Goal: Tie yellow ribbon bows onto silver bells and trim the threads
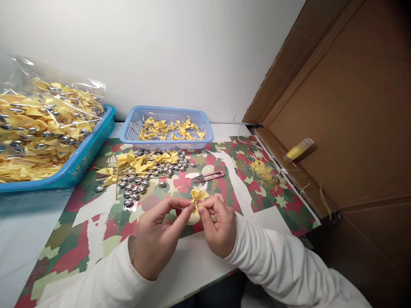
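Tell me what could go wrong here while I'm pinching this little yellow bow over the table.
1. The yellow bow is held only at the fingertips of the left hand and right hand; it might slip or come undone.
2. The silver beads lie loose by the hands; a nudge could scatter them.
3. The thread snips lie just beyond the bow, so reaching forward might catch a finger.

We see both forearms, in white sleeves, come in from the bottom edge and converge at centre. Left hand (pixel 157 239): back toward us, thumb and forefinger extended and pinched together at the tips. Right hand (pixel 218 226): fingers curled, thumb and forefinger also pinched. The fingertips of both hands meet.
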Demonstrator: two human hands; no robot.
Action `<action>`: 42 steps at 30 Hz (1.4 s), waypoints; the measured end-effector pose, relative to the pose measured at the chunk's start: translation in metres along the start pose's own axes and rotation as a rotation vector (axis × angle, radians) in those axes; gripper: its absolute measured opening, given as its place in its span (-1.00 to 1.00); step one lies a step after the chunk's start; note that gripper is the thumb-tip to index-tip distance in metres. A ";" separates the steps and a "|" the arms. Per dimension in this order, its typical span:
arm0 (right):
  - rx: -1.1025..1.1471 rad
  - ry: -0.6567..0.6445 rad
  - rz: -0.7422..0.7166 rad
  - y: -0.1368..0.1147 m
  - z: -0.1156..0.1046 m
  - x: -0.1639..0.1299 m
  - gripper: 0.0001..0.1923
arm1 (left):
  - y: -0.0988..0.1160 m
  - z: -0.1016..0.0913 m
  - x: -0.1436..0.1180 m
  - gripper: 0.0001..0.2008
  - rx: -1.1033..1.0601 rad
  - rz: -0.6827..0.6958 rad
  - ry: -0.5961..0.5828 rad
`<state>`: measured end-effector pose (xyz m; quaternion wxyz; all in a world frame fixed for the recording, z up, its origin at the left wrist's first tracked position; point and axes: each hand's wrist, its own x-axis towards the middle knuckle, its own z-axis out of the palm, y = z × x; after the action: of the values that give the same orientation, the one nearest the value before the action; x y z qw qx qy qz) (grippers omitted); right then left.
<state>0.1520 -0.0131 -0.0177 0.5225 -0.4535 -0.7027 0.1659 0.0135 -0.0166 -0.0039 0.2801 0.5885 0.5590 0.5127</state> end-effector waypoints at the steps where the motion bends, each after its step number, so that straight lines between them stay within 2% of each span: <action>1: 0.002 -0.001 0.006 0.000 0.000 0.000 -0.81 | 0.000 0.000 -0.001 -0.86 -0.013 -0.002 0.001; 10: 0.040 -0.039 0.072 -0.001 -0.002 0.001 -0.83 | 0.000 0.001 -0.002 -0.88 -0.070 -0.053 -0.017; 14: 0.026 -0.083 0.034 -0.001 -0.009 0.010 -0.88 | -0.001 0.000 -0.001 -0.88 -0.035 -0.057 0.021; 18: -0.034 -0.083 -0.014 0.001 -0.010 0.013 -0.85 | -0.003 -0.001 0.000 -0.88 0.000 -0.039 0.052; 25: -0.078 -0.127 0.023 0.002 -0.009 0.014 -0.88 | -0.001 0.001 0.005 -0.88 0.004 -0.028 0.028; 27: -0.074 -0.093 0.028 0.002 -0.013 0.017 -0.91 | -0.002 0.001 0.006 -0.88 -0.004 -0.031 0.033; 30: -0.013 -0.038 0.108 0.004 -0.019 0.023 -0.82 | -0.002 0.001 0.005 -0.88 -0.025 -0.063 0.023; 36: 0.311 -0.331 0.418 0.017 -0.017 0.026 -0.73 | 0.000 -0.002 0.005 -0.87 -0.099 -0.144 0.013; 39: 0.501 -0.403 0.474 0.023 -0.016 0.026 -0.67 | -0.001 -0.002 0.006 -0.86 -0.199 -0.223 -0.013; 42: 0.583 -0.432 0.471 0.027 -0.013 0.026 -0.60 | -0.001 -0.002 0.008 -0.82 -0.362 -0.318 -0.061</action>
<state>0.1752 0.0194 -0.0166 0.4174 -0.3898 -0.5971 0.5633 0.0103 -0.0094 -0.0019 0.4749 0.4484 0.5347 0.5362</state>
